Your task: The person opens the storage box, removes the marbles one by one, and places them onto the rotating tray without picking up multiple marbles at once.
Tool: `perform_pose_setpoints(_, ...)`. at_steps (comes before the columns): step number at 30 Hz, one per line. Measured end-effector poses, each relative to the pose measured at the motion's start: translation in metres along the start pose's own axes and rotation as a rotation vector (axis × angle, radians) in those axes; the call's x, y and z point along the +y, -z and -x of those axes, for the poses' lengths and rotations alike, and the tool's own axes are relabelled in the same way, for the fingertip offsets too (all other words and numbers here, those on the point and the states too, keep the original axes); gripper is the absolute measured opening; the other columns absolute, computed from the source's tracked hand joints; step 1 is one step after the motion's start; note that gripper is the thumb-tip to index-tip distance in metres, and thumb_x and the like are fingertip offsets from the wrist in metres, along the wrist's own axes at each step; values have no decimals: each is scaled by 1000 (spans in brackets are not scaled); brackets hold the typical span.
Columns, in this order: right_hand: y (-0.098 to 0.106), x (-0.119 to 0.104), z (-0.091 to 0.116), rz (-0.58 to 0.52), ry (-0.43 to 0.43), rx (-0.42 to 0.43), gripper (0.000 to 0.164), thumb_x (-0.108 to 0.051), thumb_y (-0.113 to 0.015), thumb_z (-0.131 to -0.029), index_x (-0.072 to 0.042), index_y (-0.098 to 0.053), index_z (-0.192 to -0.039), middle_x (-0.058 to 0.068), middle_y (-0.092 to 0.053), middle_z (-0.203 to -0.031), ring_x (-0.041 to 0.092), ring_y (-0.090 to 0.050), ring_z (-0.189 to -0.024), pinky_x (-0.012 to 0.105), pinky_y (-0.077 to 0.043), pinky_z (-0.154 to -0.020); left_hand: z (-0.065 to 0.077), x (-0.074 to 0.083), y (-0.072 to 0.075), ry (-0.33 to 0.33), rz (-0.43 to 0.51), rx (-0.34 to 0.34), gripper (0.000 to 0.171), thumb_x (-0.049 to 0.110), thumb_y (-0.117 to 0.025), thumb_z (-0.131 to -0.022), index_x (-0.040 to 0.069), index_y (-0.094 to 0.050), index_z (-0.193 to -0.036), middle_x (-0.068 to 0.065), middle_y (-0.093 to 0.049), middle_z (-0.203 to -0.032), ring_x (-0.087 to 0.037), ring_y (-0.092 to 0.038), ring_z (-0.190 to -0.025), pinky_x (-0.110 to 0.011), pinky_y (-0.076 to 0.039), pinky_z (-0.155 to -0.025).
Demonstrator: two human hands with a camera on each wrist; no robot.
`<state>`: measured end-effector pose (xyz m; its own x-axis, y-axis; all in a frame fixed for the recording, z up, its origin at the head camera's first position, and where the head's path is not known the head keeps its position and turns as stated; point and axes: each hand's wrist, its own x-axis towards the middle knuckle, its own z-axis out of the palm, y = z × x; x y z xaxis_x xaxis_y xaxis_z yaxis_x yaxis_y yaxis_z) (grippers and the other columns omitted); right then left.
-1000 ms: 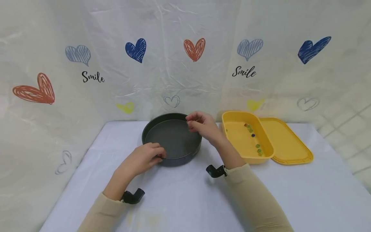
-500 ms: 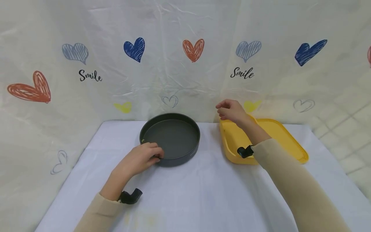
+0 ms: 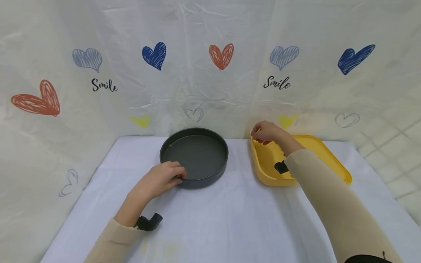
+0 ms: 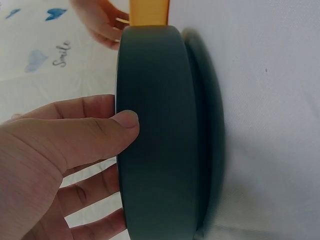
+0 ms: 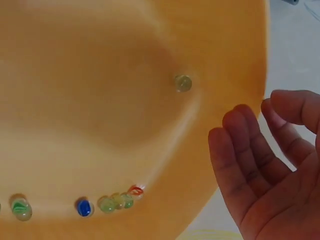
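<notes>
A round dark baking pan point(image 3: 197, 159) stands on the white-covered table, a small greenish marble point(image 3: 170, 145) inside near its left wall. My left hand point(image 3: 164, 179) pinches its near rim; in the left wrist view the thumb point(image 4: 127, 120) lies on the outer wall, the other fingers behind the rim. My right hand point(image 3: 268, 132) is at the far left corner of a yellow plastic tub point(image 3: 263, 177), fingers loosely bent, holding nothing visible. In the right wrist view, several glass marbles, including a blue marble point(image 5: 84, 207), lie in the tub; a pale marble point(image 5: 183, 83) sits apart.
A yellow lid point(image 3: 332, 160) lies right of the tub, partly hidden by the right sleeve point(image 3: 329, 193). A white sheet point(image 3: 197, 84) printed with hearts hangs behind the table. Black wrist cameras sit on both wrists.
My right hand has moved from above the pan rightward to the tub, then lowered to its corner. A marble now shows in the pan and has rolled rearward. My left hand keeps its grip.
</notes>
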<state>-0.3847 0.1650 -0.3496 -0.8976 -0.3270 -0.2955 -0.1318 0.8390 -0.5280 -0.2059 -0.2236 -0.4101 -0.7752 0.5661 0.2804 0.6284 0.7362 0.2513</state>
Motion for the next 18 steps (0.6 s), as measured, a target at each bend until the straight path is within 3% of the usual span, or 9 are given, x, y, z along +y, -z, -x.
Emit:
perform_pose_setpoints(4, 0, 3, -4, 73, -13, -1, 17, -16, -52, -95, -1, -60, -92, 12, -60, -80, 28, -59, -77, 44, -58, -76, -1, 0, -2, -11, 3, 7, 20, 8, -80, -84, 23, -71, -94, 13, -62, -91, -8, -61, -86, -31, -53, -77)
perform_pose_setpoints(7, 0, 5, -5, 96, -51, -36, 16, -14, -53, -93, 0, -61, -89, 9, -57, -73, 26, -58, -74, 45, -57, -76, -2, 0, -2, -10, 3, 6, 20, 9, -80, -84, 23, -71, -94, 13, -62, -91, -8, -61, -86, -30, -53, -77)
perform_pose_setpoints(11, 0, 6, -7, 108, -88, -119, 18, -16, -57, -95, 0, -64, -98, 9, -58, -78, 25, -57, -76, 45, -57, -80, -1, -1, -2, 4, -4, -1, 20, 10, -80, -84, 24, -71, -95, 14, -61, -91, -7, -61, -86, -30, -53, -77)
perform_pose_setpoints(18, -4, 5, -7, 145, -103, -283, 28, -14, -54, -97, -2, -60, -122, 17, -61, -107, 32, -59, -97, 48, -54, -89, 0, -2, -1, 9, -11, -5, 20, 9, -80, -84, 24, -71, -95, 13, -61, -91, -8, -61, -86, -31, -53, -77)
